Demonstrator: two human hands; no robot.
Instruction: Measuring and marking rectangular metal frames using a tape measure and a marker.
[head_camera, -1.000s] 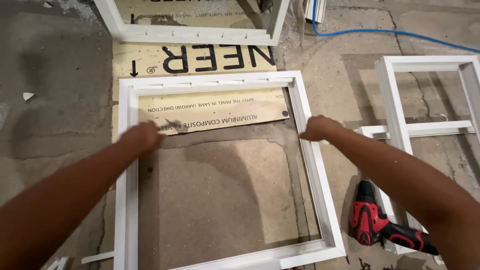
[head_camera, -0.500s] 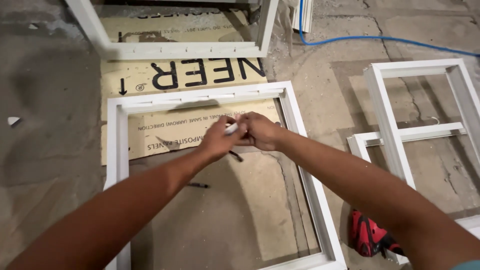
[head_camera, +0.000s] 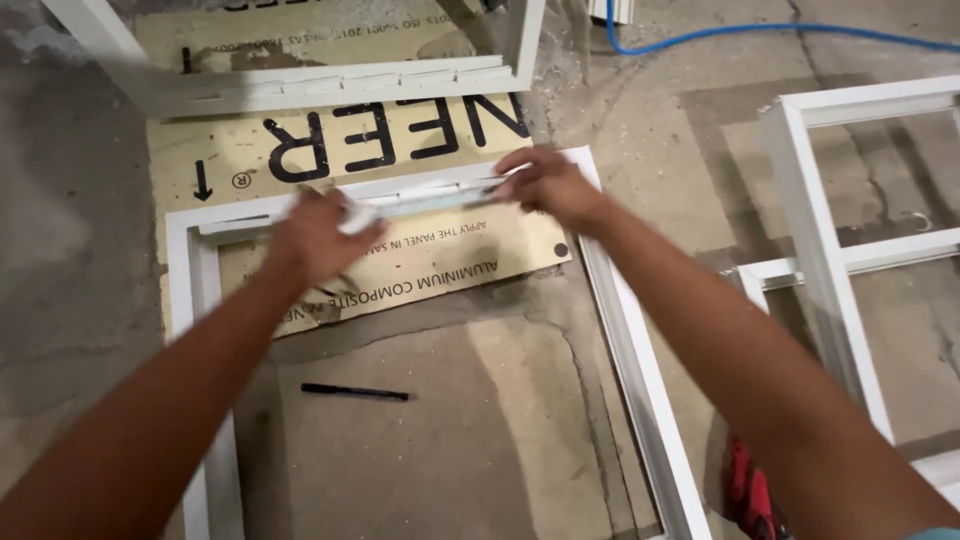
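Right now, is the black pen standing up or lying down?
Lying down. The black pen lies flat on the concrete floor inside the white frame, apart from both hands.

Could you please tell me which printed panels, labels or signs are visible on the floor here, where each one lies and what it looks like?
Large tan protective sheet with big black lettering and an arrow: flat on the concrete floor, between the two white frames, partly under both.
Smaller tan rectangular sheet with small dark print and a black dot: inside the near white rectangular frame, along its far rail, just below both hands.
No screens in view.
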